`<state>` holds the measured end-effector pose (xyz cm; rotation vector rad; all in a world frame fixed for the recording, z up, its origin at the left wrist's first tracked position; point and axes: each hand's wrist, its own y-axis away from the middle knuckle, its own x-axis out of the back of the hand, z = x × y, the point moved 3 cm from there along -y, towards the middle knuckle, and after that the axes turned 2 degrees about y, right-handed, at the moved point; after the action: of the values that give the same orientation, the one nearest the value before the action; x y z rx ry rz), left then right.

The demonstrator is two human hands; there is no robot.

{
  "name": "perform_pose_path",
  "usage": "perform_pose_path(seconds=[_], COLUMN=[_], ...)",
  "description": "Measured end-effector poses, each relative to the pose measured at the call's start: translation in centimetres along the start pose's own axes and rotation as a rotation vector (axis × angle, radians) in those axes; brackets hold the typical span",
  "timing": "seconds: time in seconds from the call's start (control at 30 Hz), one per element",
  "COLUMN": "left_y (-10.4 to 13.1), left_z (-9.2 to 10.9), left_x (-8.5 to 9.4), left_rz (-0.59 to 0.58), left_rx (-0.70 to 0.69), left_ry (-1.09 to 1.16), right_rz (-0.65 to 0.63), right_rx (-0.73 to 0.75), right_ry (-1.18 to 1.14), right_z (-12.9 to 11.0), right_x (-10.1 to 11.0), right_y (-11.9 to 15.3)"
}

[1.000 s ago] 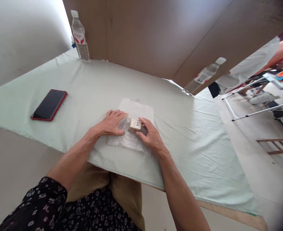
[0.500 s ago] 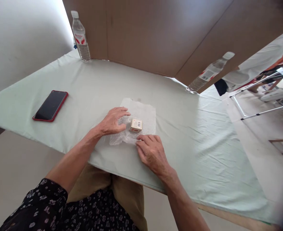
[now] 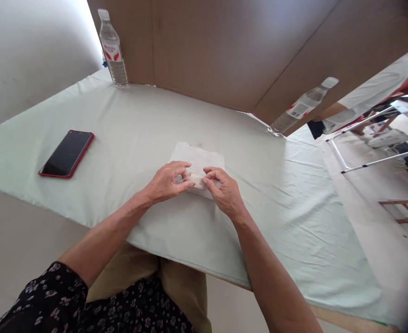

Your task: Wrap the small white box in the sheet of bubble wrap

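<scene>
A small cream box (image 3: 197, 179) lies near the middle of the table, with clear bubble wrap (image 3: 181, 178) folded up over it. From the left, my left hand (image 3: 165, 182) curls round the wrapped box, its thumb pressing on the wrap at the near side. My right hand (image 3: 225, 190) grips the wrap at the box's right end between thumb and fingers. Beneath and behind the box, the rest of the white wrapping sheet (image 3: 195, 156) lies flat. The fingers and the wrap partly cover the box.
A black phone in a red case (image 3: 67, 154) lies on the left of the pale green tablecloth (image 3: 127, 125). One water bottle (image 3: 113, 51) stands at the back left, another bottle (image 3: 299, 108) at the back right. Behind them rises a brown cardboard panel (image 3: 204, 51). A person's arm (image 3: 332, 112) shows at the right.
The near part of the bubble wrap has been folded up over the box. My right hand has moved up and away from me to the box's right side; my left hand has closed in slightly.
</scene>
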<state>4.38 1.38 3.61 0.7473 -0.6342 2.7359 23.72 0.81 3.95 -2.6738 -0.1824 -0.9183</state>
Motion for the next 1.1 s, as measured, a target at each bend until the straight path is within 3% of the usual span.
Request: perform_pose_path(seconds=[0.1,0.23,0.8,1.0,1.1], left_y=[-0.2,-0.3,0.4,0.2,0.2], left_z=[-0.1,-0.2,0.1,-0.2,-0.4], left_x=[-0.7,-1.2,-1.3,-1.4,-1.5], left_rz=[0.033,0.008,-0.036,-0.061,-0.071], left_rx=[0.09,0.182,0.196,0.284,0.329], left_ry=[0.069,0.128,0.191,0.214,0.239], right_rz=[-0.005,0.044,0.157,0.116,0.307], right_rx=[-0.107,-0.121,-0.068,-0.052,0.082], right_ry=[-0.146,-0.184,-0.139,-0.029,0.221], right_z=[0.7,0.5,-0.1,0.4,-0.7], right_x=[-0.6,-0.8,-0.9,-0.4,1.0], right_y=[-0.4,0.2,2.1,1.7,2.1])
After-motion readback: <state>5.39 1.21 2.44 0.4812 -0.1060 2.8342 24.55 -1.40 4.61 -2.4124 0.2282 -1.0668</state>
